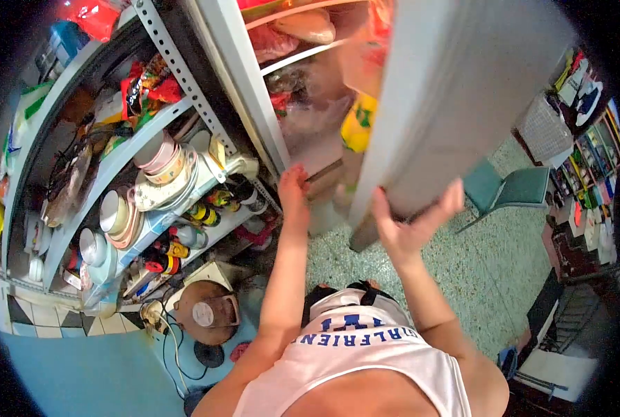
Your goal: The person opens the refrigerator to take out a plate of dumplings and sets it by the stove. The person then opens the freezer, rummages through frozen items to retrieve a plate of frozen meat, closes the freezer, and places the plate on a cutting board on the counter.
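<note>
A refrigerator door [449, 104] stands partly open, its lower part a little blurred. My right hand [414, 219] is at the door's lower end, fingers spread, with nothing held in it. My left hand [294, 184] is raised beside the white frame [244, 83] of the refrigerator; its fingers are blurred and their grip cannot be made out. Inside are bags of food [303, 28] on a shelf, and a yellow packet [358, 124] shows near the door's inner side.
At left, a metal rack [185, 69] holds stacked bowls [160, 163], bottles [202, 214] and packets. A round brown appliance [205, 313] stands low beside it. Right of the door are a green chair [522, 187] and shelves of goods [594, 174] on a speckled floor [490, 271].
</note>
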Demonstrator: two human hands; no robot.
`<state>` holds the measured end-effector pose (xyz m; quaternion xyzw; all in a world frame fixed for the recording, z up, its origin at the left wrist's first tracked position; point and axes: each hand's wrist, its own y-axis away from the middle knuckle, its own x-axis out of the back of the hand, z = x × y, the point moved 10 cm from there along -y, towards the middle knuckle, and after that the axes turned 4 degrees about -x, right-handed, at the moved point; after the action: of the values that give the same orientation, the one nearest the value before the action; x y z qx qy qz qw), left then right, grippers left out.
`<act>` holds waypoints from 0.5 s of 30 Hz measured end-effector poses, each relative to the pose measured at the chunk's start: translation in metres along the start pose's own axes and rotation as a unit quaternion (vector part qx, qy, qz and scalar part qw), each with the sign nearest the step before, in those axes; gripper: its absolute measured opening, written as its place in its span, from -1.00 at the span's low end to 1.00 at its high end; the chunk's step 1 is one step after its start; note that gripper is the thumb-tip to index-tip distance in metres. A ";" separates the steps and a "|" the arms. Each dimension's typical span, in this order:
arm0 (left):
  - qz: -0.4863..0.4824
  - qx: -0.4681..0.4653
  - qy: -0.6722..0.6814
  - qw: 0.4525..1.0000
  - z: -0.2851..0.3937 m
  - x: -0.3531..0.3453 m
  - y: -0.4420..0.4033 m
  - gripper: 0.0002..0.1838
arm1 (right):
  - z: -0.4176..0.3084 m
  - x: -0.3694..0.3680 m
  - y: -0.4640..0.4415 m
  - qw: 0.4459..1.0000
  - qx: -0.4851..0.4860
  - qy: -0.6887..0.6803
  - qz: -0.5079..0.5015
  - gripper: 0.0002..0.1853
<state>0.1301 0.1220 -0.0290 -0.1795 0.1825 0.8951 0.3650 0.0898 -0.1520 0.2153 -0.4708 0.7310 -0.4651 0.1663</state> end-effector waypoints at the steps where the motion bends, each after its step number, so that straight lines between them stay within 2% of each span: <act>1: 0.023 -0.015 -0.007 1.000 0.006 0.015 -0.003 -0.75 | -0.009 -0.014 -0.001 0.999 0.025 -0.025 -0.021 -0.13; 3: 0.086 -0.024 0.005 0.996 0.016 0.038 -0.003 -0.77 | -0.017 -0.041 0.002 0.993 0.058 -0.077 -0.066 -0.23; 5: 0.136 -0.005 0.035 0.990 0.022 0.057 -0.003 -0.82 | -0.012 -0.069 0.011 0.987 0.051 -0.110 -0.109 -0.37; 6: 0.177 -0.018 0.008 0.984 0.029 0.066 0.003 -0.82 | -0.009 -0.084 0.017 0.983 0.052 -0.115 -0.131 -0.42; 10: 0.183 0.000 0.004 0.983 0.007 0.106 -0.013 -0.77 | 0.008 -0.149 0.032 0.968 0.048 -0.123 -0.212 -0.47; 12: 0.195 0.002 -0.015 0.981 -0.007 0.121 -0.016 -0.76 | 0.002 -0.178 0.038 0.954 0.134 -0.110 -0.245 -0.44; 13: 0.194 0.025 -0.045 0.980 -0.017 0.128 -0.019 -0.61 | 0.007 -0.192 0.036 0.952 0.130 -0.110 -0.256 -0.44; 15: 0.206 0.053 -0.073 0.974 -0.043 0.142 -0.022 -0.61 | 0.004 -0.207 0.038 0.945 0.199 -0.089 -0.245 -0.39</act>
<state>0.0587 0.2008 -0.1350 -0.0526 0.2360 0.9507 0.1942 0.1759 0.0257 0.1410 -0.6321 0.4683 -0.5835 0.2017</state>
